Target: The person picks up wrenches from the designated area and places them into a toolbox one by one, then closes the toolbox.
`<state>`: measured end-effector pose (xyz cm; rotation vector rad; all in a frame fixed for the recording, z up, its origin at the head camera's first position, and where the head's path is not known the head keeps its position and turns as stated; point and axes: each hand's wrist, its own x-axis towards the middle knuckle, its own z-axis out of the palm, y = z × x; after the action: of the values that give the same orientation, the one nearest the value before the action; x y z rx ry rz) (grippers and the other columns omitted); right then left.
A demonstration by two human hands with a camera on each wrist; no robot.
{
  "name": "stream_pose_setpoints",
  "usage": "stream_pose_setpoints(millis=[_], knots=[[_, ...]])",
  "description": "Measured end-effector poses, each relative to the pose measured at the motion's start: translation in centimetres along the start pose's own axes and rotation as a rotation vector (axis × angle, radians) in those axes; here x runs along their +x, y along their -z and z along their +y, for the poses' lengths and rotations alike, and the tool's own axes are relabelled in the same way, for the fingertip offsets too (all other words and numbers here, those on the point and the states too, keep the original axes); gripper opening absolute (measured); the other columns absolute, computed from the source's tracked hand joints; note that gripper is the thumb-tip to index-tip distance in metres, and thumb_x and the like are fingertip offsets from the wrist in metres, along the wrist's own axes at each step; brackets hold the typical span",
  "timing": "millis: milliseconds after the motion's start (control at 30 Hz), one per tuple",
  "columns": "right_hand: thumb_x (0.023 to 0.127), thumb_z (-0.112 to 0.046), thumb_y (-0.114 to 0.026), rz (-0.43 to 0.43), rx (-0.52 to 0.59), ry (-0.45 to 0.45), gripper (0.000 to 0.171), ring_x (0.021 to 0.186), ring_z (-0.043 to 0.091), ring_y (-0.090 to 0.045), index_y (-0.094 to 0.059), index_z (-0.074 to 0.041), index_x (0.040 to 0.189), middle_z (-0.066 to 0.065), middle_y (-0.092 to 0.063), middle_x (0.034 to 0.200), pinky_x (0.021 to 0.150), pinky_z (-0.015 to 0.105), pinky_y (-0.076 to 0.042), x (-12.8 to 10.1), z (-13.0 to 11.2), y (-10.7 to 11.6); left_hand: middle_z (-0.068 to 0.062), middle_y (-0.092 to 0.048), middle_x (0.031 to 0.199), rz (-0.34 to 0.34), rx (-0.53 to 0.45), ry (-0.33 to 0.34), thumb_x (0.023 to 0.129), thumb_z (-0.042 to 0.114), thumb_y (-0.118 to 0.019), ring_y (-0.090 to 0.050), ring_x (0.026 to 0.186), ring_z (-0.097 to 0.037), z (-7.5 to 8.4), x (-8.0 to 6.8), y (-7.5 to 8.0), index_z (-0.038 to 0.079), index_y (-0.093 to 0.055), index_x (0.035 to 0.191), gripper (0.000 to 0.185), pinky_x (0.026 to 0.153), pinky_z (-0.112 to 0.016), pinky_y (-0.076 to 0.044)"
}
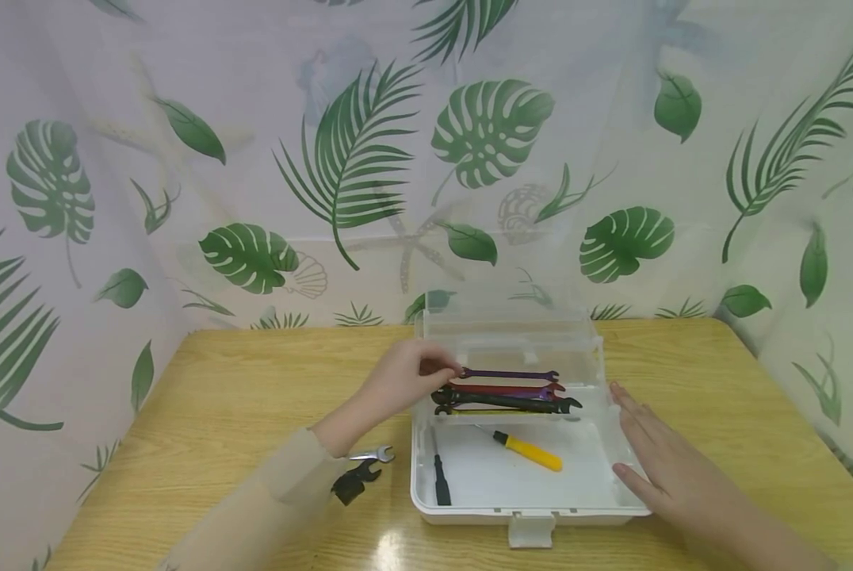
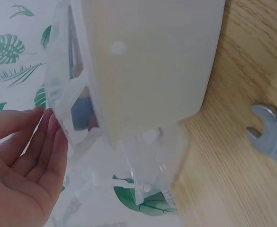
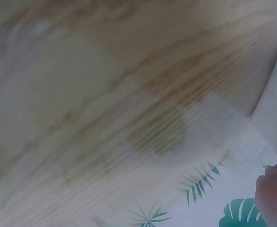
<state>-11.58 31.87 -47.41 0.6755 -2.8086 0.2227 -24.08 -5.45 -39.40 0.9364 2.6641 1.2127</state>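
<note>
Fingers of the left hand [image 1: 411, 377] pinch the end of a purple wrench [image 1: 510, 374], top of the wrench row in the white toolbox [image 1: 533, 507]. Right hand [image 1: 658, 456] lies flat, fingers together, against the box's right wall. Silver wrench [image 1: 373, 455] sits on the table [image 1: 205, 396].

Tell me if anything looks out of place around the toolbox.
Two wrenches lie on the table outside the white toolbox, by the left sleeve: a silver wrench and a black wrench. The other wrenches sit together in the toolbox tray.

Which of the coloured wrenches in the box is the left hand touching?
The purple wrench, the rearmost of the stack. The left hand's fingertips meet its end, while the red and black ones lie in front.
</note>
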Motion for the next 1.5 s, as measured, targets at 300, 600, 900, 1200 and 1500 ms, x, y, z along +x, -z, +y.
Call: stream_pose_setpoints(millis=[300, 600, 900, 1200, 1500], knots=[[0.105, -0.032, -0.064, 0.024, -0.005, 0.017, 0.085, 0.159, -0.008, 0.014, -0.017, -0.002, 0.169, 0.011, -0.014, 0.180, 0.122, 0.005, 0.011, -0.1, 0.0, -0.1, -0.010, -0.081, 0.105, -0.001, -0.024, 0.037, 0.101, 0.006, -0.070, -0.076, 0.093, -0.017, -1.2, -2.3, 1.4, 0.005, -0.081, 0.106, 0.013, 0.084, -0.025, -0.062], [0.106, -0.034, -0.063, 0.005, -0.010, 0.001, 0.086, 0.160, -0.007, 0.013, -0.015, -0.004, 0.170, 0.009, -0.011, 0.180, 0.121, 0.004, 0.012, -0.1, 0.0, -0.1, -0.012, -0.081, 0.106, 0.041, -0.034, 0.113, 0.101, 0.005, -0.068, -0.077, 0.093, -0.020, -2.8, -4.6, 2.3, 0.004, -0.081, 0.105, 0.013, 0.084, -0.030, -0.064], [0.107, -0.035, -0.061, -0.027, -0.002, -0.034, 0.083, 0.161, -0.006, 0.013, -0.017, -0.002, 0.169, 0.009, -0.010, 0.181, 0.119, 0.003, 0.014, -0.3, -0.1, 0.0, -0.013, -0.081, 0.107, 0.076, -0.052, 0.146, 0.100, 0.004, -0.069, -0.078, 0.095, -0.023, -4.5, -5.8, 2.6, 0.000, -0.080, 0.107, 0.013, 0.087, -0.033, -0.065], [0.107, -0.036, -0.061, -0.020, -0.006, -0.029, 0.085, 0.161, -0.006, 0.011, -0.015, -0.004, 0.170, 0.010, -0.012, 0.180, 0.120, 0.003, 0.013, -0.2, -0.2, 0.0, -0.012, -0.082, 0.103, 0.121, -0.045, 0.198, 0.100, 0.004, -0.070, -0.078, 0.092, -0.021, -6.4, -7.0, 2.7, 0.001, -0.081, 0.104, 0.012, 0.084, -0.031, -0.064], [0.105, -0.032, -0.064, 0.028, -0.016, 0.009, 0.084, 0.160, -0.007, 0.013, -0.018, -0.002, 0.169, 0.011, -0.014, 0.180, 0.123, 0.005, 0.011, -0.1, -0.1, 0.1, -0.016, -0.081, 0.102, 0.121, -0.075, 0.199, 0.100, 0.001, -0.070, -0.078, 0.089, -0.021, -8.2, -8.5, 2.5, -0.003, -0.080, 0.103, 0.011, 0.079, -0.023, -0.062]])
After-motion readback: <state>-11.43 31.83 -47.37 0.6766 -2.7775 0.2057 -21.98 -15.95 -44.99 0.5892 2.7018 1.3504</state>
